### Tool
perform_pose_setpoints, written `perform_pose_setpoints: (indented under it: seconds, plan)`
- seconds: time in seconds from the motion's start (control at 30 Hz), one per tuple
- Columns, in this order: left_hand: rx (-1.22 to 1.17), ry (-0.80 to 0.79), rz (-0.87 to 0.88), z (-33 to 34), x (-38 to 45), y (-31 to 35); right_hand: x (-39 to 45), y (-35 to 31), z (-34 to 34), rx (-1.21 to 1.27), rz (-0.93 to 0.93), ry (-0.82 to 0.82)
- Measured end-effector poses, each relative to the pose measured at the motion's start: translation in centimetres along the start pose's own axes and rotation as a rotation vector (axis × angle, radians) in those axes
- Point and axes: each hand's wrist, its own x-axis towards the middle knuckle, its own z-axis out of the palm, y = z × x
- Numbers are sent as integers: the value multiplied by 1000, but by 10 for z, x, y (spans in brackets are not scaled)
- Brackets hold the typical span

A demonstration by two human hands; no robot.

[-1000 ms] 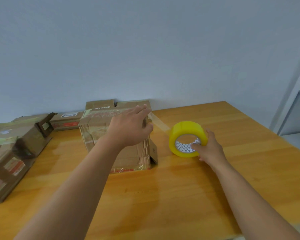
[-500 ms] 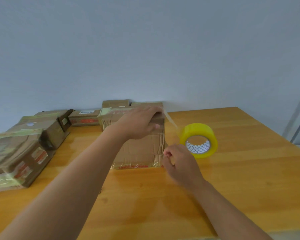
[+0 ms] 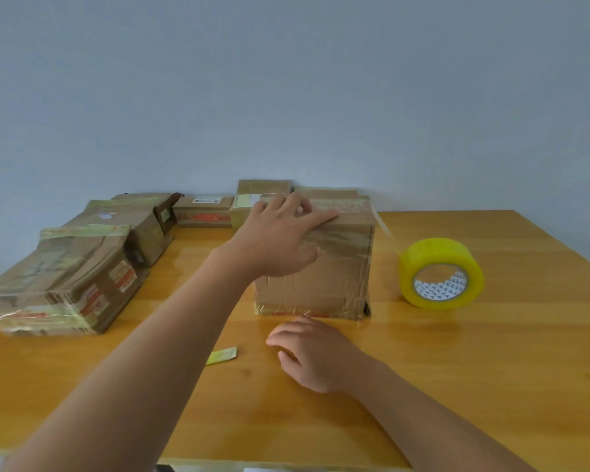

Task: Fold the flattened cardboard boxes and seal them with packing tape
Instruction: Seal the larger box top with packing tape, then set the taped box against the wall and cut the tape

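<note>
A squarish cardboard box [image 3: 324, 274] stands upright near the middle of the wooden tabletop [image 3: 491, 369], its brown sides creased and patched with glossy clear tape along the top edge and the bottom seam. The left hand [image 3: 280, 240] lies flat across its top front edge, fingers straight and spread, pressing on the tape. A thin strip of tape [image 3: 382, 226] seems to trail off the box's upper right corner, though it is faint. The yellow tape roll [image 3: 440, 272] stands on edge just right of the box, apart from it. The right hand [image 3: 315, 352] rests on the tabletop in front of the box, fingers loosely curled, holding nothing. A small yellowish scrap [image 3: 221, 356] lies beside it. Taped boxes [image 3: 72, 267] sit at the left.
</note>
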Motion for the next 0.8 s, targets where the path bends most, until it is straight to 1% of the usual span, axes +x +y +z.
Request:
perform_pose_setpoints:
  seconds: [0.13,0.2,0.37,0.53,0.67,0.8]
  plan:
    - [-145,44,10,-4,-8,-9,24,-21,13,13,-92,3]
    - [-191,37,10,-2,-14,-14,34,-30,20,30,-115,-16]
    - [-155,-5,-32,1,-25,-21,43,-36,29,-10,-156,-47]
    - [-118,26,-25,4,-26,-20,32,-33,12,-56,-62,-32]
    - [-55,40,-61,5,-23,-8,14,-23,-12,-157,31,-137]
    - [-91,83,-132,5,-16,6,-14,-1,-30,-284,166,-205]
